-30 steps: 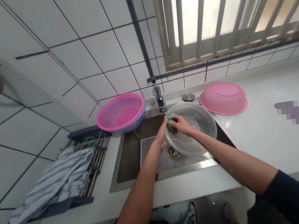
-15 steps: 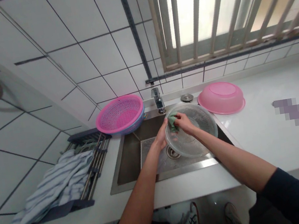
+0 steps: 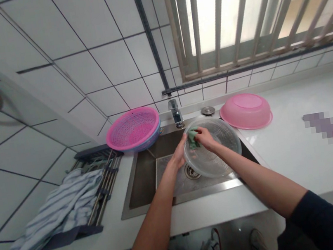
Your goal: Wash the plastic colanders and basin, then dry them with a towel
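A clear plastic colander (image 3: 219,146) is tilted over the steel sink (image 3: 143,178). My left hand (image 3: 179,153) grips its left rim. My right hand (image 3: 205,138) is inside the colander, closed on a green sponge (image 3: 192,138) pressed against the mesh near the upper left rim. The drain (image 3: 191,171) shows below the colander.
A pink colander nested in a blue bowl (image 3: 134,129) stands at the sink's back left. A pink basin (image 3: 246,111) lies upside down on the white counter to the right. The tap (image 3: 175,113) stands behind the sink. A striped towel (image 3: 60,207) lies on a drying rack at left.
My right hand has slid the green sponge a little along the colander's upper left rim. The left hand keeps its grip; the view shifted slightly.
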A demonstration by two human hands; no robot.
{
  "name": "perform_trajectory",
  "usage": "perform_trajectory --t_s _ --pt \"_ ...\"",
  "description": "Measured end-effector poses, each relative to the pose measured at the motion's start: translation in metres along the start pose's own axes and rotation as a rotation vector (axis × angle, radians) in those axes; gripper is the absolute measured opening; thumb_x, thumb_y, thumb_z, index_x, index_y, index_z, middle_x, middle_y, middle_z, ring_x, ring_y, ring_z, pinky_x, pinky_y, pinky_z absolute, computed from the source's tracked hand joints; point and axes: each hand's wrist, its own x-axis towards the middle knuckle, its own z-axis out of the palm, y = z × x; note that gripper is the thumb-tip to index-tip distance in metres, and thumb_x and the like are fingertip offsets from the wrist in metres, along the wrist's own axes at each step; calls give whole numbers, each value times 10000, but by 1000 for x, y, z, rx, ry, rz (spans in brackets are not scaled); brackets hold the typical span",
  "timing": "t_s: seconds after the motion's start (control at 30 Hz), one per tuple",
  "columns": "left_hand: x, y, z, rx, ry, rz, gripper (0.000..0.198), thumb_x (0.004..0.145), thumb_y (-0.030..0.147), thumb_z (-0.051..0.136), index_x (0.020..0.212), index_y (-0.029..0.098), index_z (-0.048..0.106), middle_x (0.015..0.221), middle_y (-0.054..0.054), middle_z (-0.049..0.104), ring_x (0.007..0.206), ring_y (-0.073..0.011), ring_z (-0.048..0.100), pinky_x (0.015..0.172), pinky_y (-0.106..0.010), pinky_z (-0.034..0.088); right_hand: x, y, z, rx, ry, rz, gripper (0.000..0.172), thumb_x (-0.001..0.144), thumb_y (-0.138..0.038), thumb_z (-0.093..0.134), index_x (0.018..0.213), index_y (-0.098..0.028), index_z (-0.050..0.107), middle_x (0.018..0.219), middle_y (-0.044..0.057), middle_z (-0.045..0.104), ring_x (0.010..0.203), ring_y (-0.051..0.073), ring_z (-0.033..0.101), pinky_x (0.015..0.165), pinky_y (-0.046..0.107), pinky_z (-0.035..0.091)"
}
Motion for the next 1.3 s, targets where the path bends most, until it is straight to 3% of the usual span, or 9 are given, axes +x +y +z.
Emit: perform_trajectory --t_s 0.07,0.2,0.27,0.33,0.53,0.73,0.8,1.07,1.3 --pt "2 -1 0 -2 2 6 555 1083 593 491 1289 148 751 882 -125 798 597 -185 705 561 -277 596 -2 -3 0 -28 -58 -12 257 672 -326 631 874 -173 672 783 6 655 664 138 523 624 259 429" --pt "4 3 -10 -33 74 65 522 1090 562 496 1409 197 687 902 -97 807 600 -184 718 584 -275 607 -17 -2 5 -156 -583 73 127 657 -266 629 751 -180 638 675 -27 576 598 111 447 567 239 360" --pt "2 5 -13 -32 86 64 517 1093 558 487 1408 203 691 907 -100 812 624 -200 734 605 -288 615 -22 0 7 -189 -729 117 95 642 -247 622 712 -182 623 650 -33 558 582 106 436 547 233 341" --pt "0 5 -14 -11 63 23 544 1096 571 459 1335 168 736 866 -118 808 622 -215 734 612 -300 613 -21 1 7 -198 -702 115 79 637 -241 612 691 -184 613 643 -29 560 575 108 447 539 232 347" --pt "2 -1 -5 -21 15 22 567 1081 602 492 1240 138 776 873 -133 806 631 -195 717 611 -283 601 -9 -4 3 -68 -193 -16 215 681 -300 622 849 -175 672 743 4 640 644 138 527 592 246 435" --pt "0 5 -6 -83 86 87 506 1104 546 471 1334 177 729 831 -80 792 590 -181 706 579 -260 584 -20 -2 11 -177 -594 51 121 648 -261 631 728 -177 664 673 -18 601 612 119 478 575 237 399" --pt "-2 7 -7 -68 96 77 515 1111 536 452 1343 170 731 851 -87 800 604 -192 715 595 -275 591 -21 0 15 -177 -601 53 116 645 -269 629 713 -179 657 674 -19 602 614 119 484 585 239 410" --pt "2 -4 0 -20 49 1 537 1064 584 557 1282 137 760 880 -119 800 612 -177 706 591 -260 572 -2 -6 1 -55 27 -21 284 647 -366 625 850 -173 673 791 27 678 690 158 561 649 274 472" --pt "-3 5 -7 -64 119 103 565 1078 570 518 1472 180 627 877 -78 794 625 -187 728 585 -262 594 -21 3 12 -164 -591 55 131 657 -261 606 739 -189 678 691 -12 613 620 127 483 590 247 405"
